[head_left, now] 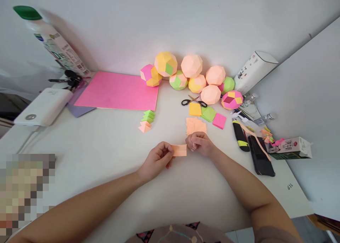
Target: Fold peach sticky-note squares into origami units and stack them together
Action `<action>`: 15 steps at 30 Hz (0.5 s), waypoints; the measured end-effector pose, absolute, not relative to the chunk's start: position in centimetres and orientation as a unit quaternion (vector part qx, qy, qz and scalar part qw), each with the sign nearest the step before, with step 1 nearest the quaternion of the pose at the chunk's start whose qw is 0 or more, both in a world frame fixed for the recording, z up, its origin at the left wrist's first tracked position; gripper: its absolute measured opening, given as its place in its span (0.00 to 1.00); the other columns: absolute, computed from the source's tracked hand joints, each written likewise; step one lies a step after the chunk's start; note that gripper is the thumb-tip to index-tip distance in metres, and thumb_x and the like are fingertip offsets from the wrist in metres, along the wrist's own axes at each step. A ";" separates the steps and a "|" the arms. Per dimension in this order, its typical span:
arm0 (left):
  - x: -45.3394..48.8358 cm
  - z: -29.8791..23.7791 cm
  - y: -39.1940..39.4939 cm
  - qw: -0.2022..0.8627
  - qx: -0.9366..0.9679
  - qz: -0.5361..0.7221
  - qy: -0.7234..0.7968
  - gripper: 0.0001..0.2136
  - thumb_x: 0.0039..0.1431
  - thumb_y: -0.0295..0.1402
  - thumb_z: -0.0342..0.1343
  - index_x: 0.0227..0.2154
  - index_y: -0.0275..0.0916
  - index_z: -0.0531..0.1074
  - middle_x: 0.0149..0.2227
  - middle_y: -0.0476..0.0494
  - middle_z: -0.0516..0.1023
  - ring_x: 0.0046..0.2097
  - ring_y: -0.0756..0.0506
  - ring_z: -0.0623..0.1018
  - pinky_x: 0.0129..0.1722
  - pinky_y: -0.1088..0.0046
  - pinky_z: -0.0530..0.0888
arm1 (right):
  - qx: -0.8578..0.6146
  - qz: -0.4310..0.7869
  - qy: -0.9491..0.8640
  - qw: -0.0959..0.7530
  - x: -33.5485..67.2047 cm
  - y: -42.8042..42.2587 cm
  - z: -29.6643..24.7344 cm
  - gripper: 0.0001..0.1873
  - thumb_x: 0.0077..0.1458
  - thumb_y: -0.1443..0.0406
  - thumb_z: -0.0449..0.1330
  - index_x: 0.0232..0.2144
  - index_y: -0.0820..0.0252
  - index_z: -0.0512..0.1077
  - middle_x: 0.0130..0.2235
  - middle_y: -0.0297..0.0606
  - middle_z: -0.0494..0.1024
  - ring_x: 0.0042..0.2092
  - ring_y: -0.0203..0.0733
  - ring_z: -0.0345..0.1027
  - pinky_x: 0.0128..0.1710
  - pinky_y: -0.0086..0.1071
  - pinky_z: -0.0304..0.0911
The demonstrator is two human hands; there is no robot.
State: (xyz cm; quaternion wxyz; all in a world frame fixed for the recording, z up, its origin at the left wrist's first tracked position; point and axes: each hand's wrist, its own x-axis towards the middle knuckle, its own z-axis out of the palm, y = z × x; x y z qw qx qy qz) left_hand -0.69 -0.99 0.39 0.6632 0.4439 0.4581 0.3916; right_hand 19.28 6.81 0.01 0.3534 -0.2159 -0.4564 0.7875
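A small peach paper strip [180, 150] with a crease along its length is pinched at its left end by my left hand [159, 156]. Close to the strip's right end is my right hand [199, 143], its fingers curled in; whether they touch the paper or hold anything is hidden. Just beyond my right hand lies a stack of peach paper squares [196, 125]. Farther back are yellow squares [195, 109], green squares [208, 114] and pink squares [219, 121]. Left of these sit folded green pieces [148, 116] and folded peach pieces [145, 126].
Several faceted paper balls [191, 66] stand along the wall, with scissors [194, 101] in front. A pink sheet [119, 91] and a white box-shaped device [44, 106] are at left. At right lie a phone [261, 156], a black-and-yellow cutter [241, 136] and a carton [289, 148].
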 end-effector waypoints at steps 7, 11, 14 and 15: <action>-0.6 0.4 -0.9 0.661 0.446 0.392 0.458 0.04 0.58 0.32 0.50 0.30 0.39 0.60 0.20 0.56 0.67 0.21 0.54 0.67 0.22 0.78 0.66 | -0.223 0.767 -0.490 0.349 19.4 6.7 -0.3 0.13 0.50 0.68 0.62 0.16 0.64 0.69 0.18 0.33 0.70 0.22 0.32 0.61 0.21 0.27 0.55; -0.6 0.4 -0.9 0.660 0.441 0.397 0.461 0.05 0.58 0.33 0.50 0.30 0.39 0.60 0.20 0.56 0.68 0.21 0.54 0.67 0.22 0.78 0.66 | -0.241 0.759 -0.502 0.338 19.5 6.6 -0.5 0.08 0.49 0.69 0.61 0.36 0.62 0.74 0.24 0.33 0.75 0.24 0.33 0.66 0.28 0.32 0.63; -0.6 0.5 -0.9 0.658 0.437 0.400 0.465 0.06 0.58 0.33 0.51 0.29 0.39 0.60 0.20 0.56 0.68 0.21 0.54 0.67 0.22 0.78 0.66 | -0.234 0.766 -0.490 0.344 19.5 6.5 -0.4 0.12 0.47 0.74 0.58 0.36 0.61 0.74 0.26 0.33 0.76 0.24 0.33 0.67 0.28 0.31 0.63; -0.6 0.5 -0.9 0.658 0.436 0.400 0.466 0.06 0.58 0.34 0.51 0.29 0.39 0.60 0.20 0.56 0.68 0.20 0.54 0.67 0.22 0.78 0.66 | -0.235 0.766 -0.488 0.346 19.5 6.5 -0.4 0.11 0.45 0.75 0.57 0.33 0.62 0.74 0.25 0.33 0.75 0.24 0.33 0.67 0.27 0.30 0.62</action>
